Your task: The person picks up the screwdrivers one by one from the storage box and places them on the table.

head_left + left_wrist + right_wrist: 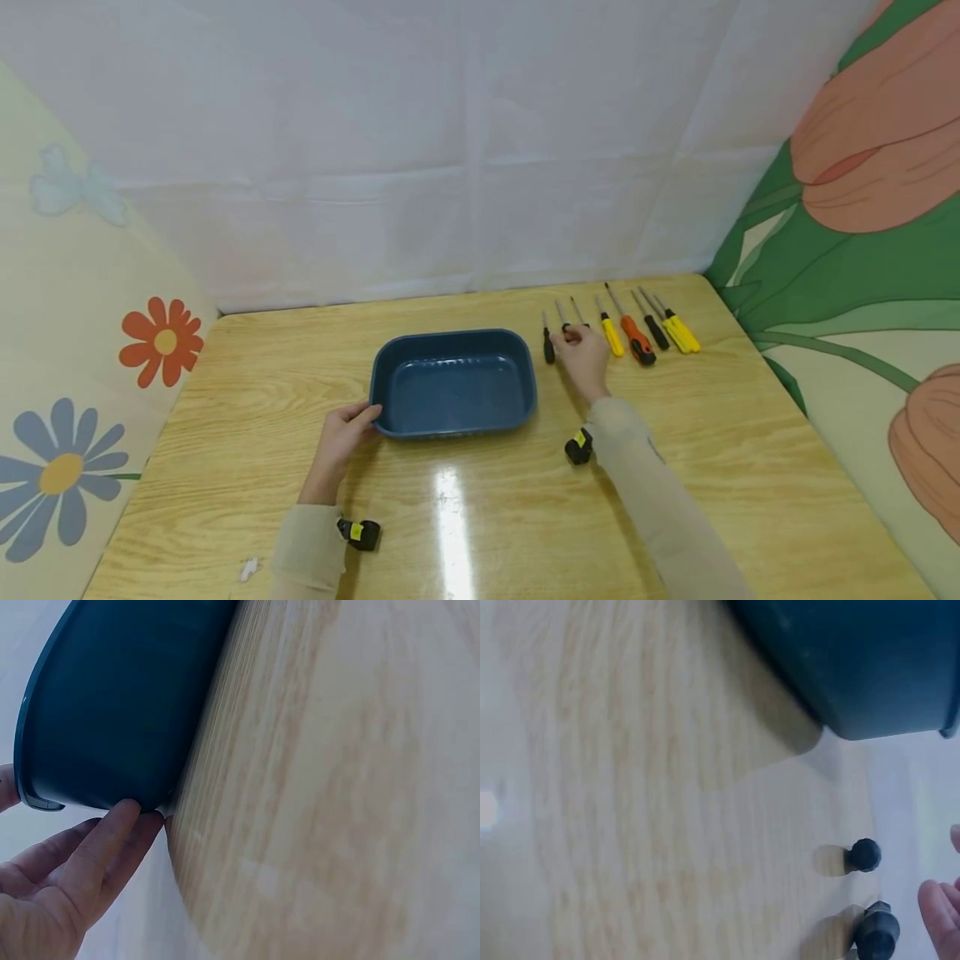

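A dark blue rectangular basin (pixel 453 432) stands on the wooden table. My left hand (pixel 347 433) pinches its near left corner, the thumb over the rim and the fingers against the outer wall (pixel 112 712). To the right of the basin, my right hand (pixel 585 357) reaches over the left end of a row of screwdrivers. In the right wrist view its fingertips (pixel 936 907) hover just above two black handles, apart from them. The leftmost black screwdriver (pixel 549 343) lies beside the hand. The hand partly covers two more screwdrivers, whose shafts (pixel 560 311) point away.
Right of my right hand lie a yellow screwdriver (pixel 612 335), an orange and black one (pixel 637 340), a black one (pixel 657 332) and yellow-handled ones (pixel 681 333). A white cloth (pixel 360 167) hangs behind the table. A small white scrap (pixel 250 569) lies near the front left.
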### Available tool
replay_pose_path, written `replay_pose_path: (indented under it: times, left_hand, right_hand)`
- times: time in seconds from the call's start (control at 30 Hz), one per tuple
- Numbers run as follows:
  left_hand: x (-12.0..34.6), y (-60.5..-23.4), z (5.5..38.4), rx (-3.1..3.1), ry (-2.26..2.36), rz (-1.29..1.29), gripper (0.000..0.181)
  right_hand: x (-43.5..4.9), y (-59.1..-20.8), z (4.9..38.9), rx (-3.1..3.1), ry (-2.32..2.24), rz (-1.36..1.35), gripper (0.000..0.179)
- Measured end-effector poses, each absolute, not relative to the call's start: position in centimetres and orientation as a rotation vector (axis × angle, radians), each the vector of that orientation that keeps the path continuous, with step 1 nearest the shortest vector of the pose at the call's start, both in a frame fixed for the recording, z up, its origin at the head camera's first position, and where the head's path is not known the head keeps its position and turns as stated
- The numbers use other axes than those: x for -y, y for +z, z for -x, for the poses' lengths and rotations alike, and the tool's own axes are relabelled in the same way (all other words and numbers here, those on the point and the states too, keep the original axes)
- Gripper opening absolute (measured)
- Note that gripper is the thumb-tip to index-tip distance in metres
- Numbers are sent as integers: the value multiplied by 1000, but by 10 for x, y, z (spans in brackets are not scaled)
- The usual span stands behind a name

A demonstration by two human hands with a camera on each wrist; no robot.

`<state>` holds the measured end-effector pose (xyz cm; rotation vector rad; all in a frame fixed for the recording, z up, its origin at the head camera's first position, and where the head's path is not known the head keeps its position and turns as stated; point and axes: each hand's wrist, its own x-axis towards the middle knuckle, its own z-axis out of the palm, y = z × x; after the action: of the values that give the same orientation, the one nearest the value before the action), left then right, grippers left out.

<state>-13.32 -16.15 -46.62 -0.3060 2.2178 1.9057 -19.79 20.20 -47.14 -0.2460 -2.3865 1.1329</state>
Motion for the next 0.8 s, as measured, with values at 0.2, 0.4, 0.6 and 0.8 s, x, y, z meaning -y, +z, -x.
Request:
replay_pose_path:
  times: [0.2,0.4,0.6,0.8]
  left_hand:
    - [162,-467,134,-2220,1904,321,39]
    - [163,-467,135,-2230,1890,322,40]
    - [163,-468,136,-2221,1903,324,39]
    - [162,-469,137,-2221,1907,329,39]
  right_hand:
    - [-202,-463,193,2296,1338,304,31]
    - [-203,-459,186,2233,1403,312,29]
    - [-203,-452,179,2176,1508,351,30]
    - [-200,-446,172,2188,1552,360,33]
